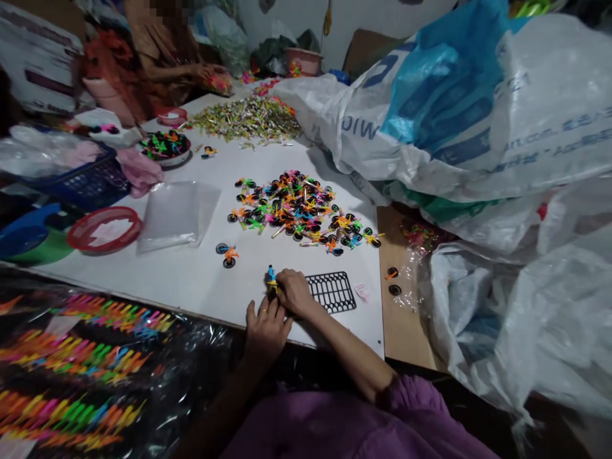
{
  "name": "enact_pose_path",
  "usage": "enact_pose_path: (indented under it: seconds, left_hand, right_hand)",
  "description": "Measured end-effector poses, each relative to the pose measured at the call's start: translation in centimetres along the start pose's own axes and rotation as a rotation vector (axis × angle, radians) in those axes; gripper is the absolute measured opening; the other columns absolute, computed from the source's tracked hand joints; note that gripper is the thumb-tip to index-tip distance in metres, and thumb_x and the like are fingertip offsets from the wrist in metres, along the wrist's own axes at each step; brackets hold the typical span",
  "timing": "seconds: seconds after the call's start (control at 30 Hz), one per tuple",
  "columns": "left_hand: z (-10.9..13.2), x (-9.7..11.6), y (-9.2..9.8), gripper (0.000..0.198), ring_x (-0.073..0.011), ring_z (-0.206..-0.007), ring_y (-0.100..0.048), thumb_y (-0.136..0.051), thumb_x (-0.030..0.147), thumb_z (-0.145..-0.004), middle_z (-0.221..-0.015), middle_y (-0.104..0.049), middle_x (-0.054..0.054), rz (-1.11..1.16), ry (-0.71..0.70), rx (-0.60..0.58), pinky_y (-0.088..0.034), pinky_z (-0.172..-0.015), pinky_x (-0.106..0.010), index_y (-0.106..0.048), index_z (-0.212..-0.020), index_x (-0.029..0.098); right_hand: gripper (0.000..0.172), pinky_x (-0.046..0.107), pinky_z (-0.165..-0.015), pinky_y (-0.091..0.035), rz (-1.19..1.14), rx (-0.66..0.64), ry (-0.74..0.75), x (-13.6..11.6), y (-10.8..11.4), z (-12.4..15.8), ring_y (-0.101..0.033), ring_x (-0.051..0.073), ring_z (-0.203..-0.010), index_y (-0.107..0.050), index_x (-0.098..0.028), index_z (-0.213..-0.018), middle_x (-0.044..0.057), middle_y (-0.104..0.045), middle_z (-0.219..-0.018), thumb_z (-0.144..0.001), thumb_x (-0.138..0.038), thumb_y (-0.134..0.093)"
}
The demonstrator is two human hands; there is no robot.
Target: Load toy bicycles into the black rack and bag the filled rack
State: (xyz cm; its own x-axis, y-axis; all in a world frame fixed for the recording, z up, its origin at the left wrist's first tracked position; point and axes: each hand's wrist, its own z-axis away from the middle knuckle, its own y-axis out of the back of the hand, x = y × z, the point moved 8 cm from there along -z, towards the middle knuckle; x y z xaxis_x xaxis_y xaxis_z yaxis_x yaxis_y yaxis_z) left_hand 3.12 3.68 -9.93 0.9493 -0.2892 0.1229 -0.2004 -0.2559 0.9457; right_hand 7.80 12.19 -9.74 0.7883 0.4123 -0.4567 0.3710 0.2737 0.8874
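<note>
A small blue and yellow toy bicycle [272,278] stands at the table's front edge, partly covered by my fingers. My left hand [268,326], with a ring on one finger, grips its lower part from the near side. From the right, my right hand [295,292] closes on the same toy with bent fingers. Beside that wrist a black plastic grid [342,294] lies flat, partly under my forearm. An orange and blue toy bicycle [228,255] rests to the left. Farther back is a heap of colourful toy bicycles [296,207] with black wheels.
Clear plastic bags [169,213] and a red basket [105,229] lie at left. Small shiny tubes [243,120] are piled at the back, near another person's hand [201,73]. Large white sacks [459,115] crowd the right side. Rows of colourful toy parts [71,357] fill the lower left.
</note>
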Motion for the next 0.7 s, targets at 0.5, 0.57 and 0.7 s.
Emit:
enact_pose_path:
  seconds: [0.5, 0.57, 0.7]
  left_hand:
    - [-1.9, -0.6, -1.1, 0.044, -0.0297, -0.119, -0.042, -0.038, 0.038, -0.09, -0.129, -0.05, -0.014, -0.085, 0.006, -0.206, -0.017, -0.105, -0.054, -0.049, -0.125, 0.013]
    - [-1.8, -0.5, -1.1, 0.045, -0.0295, -0.119, -0.042, -0.036, 0.037, -0.091, -0.13, -0.049, -0.014, -0.097, 0.014, -0.197, -0.018, -0.105, -0.053, -0.048, -0.126, 0.013]
    - [-1.6, -0.4, -1.1, 0.045, -0.0296, -0.118, -0.042, -0.036, 0.036, -0.091, -0.13, -0.048, -0.015, -0.092, 0.025, -0.182, -0.02, -0.104, -0.053, -0.048, -0.126, 0.012]
  right_hand:
    - [0.019, 0.031, -0.077, -0.043, 0.52, -0.034, -0.336, 15.6, 10.7, -7.6, -0.055, 0.026, -0.096, -0.067, -0.013, -0.094, 0.015, -0.056, -0.108, -0.081, -0.016, -0.053]
    - [0.018, 0.03, -0.076, -0.043, 0.529, -0.02, -0.306, 15.3, 11.1, -7.1, -0.055, 0.025, -0.096, -0.066, -0.014, -0.093, 0.014, -0.056, -0.106, -0.082, -0.021, -0.054]
    - [0.021, 0.03, -0.075, -0.041, 0.542, 0.145, -0.263, 14.2, 12.4, -4.0, -0.054, 0.025, -0.096, -0.064, -0.013, -0.095, 0.015, -0.058, -0.101, -0.085, -0.021, -0.049]
